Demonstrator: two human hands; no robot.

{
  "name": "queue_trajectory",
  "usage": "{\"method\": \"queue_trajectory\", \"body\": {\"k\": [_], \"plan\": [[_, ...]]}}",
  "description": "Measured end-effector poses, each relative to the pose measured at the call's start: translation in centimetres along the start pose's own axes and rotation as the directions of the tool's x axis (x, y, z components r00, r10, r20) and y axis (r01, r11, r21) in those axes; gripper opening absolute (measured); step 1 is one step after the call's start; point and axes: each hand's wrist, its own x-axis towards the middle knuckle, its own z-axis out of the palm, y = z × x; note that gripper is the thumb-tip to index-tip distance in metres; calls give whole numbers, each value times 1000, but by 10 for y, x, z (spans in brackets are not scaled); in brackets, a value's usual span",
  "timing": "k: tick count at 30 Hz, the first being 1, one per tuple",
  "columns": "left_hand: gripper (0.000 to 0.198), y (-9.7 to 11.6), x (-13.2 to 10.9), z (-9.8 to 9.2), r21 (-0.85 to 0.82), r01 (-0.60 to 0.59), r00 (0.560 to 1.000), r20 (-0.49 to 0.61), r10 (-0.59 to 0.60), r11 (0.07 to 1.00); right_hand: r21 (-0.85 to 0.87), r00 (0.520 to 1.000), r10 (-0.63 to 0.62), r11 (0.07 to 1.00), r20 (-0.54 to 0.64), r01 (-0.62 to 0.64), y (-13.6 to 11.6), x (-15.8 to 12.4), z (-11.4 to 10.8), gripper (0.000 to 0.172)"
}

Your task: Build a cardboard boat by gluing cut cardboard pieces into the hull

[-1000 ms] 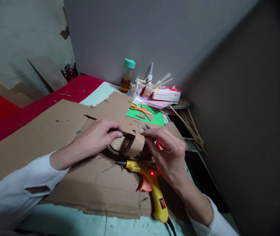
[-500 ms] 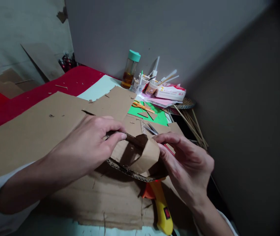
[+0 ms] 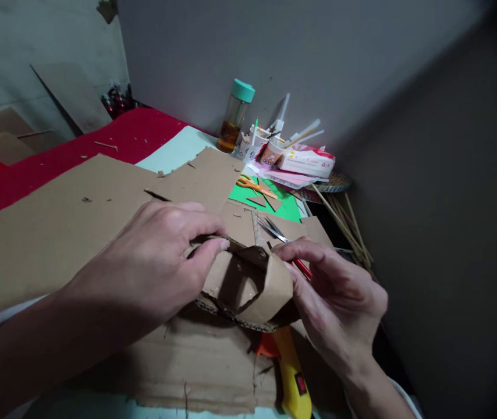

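Observation:
A small cardboard structure (image 3: 277, 288), with upright bent walls on a flat base with a corrugated edge, is between my hands. My left hand (image 3: 165, 250) closes on the far wall at its left, thumb in front and fingers behind. With thumb and forefinger, my right hand (image 3: 333, 291) pinches the bent strip at the right end. Partly under the structure lies a yellow hot glue gun (image 3: 293, 378) with an orange trigger and a red switch. Red-handled scissors (image 3: 274, 228) rest just behind my right hand, their blades slightly apart.
Large cardboard sheets (image 3: 87, 203) cover the left of the table. Orange scissors (image 3: 255, 185) and cardboard triangles lie on green paper (image 3: 290, 205). Behind stand a bottle (image 3: 233, 119), cups of sticks (image 3: 272, 152) and a tissue pack (image 3: 309, 162). Wooden sticks (image 3: 348, 227) lean at right.
Both hands and the cardboard structure have shifted slightly right in view, and the structure's opening is tilted more towards me. The grip of both hands stays the same.

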Motion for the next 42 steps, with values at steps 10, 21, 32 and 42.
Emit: {"method": "queue_trajectory", "body": {"k": [10, 21, 32, 42], "plan": [[27, 1, 0, -1, -50, 15, 999, 30, -13, 999, 28, 997, 59, 998, 42, -60, 1, -1, -2, 12], [24, -12, 5, 1, -125, 76, 991, 117, -62, 989, -36, 989, 5, 999, 151, 0, 1, 7, -4, 11], [18, -33, 21, 5, -288, 198, 961, 243, -129, 937, -6, 973, 166, 986, 159, -167, 11, 11, -5, 20], [25, -36, 27, -5, -500, 255, 965, 190, -182, 828, -14, 909, 304, 950, 284, -313, 5, 12, 0, 13]]}}
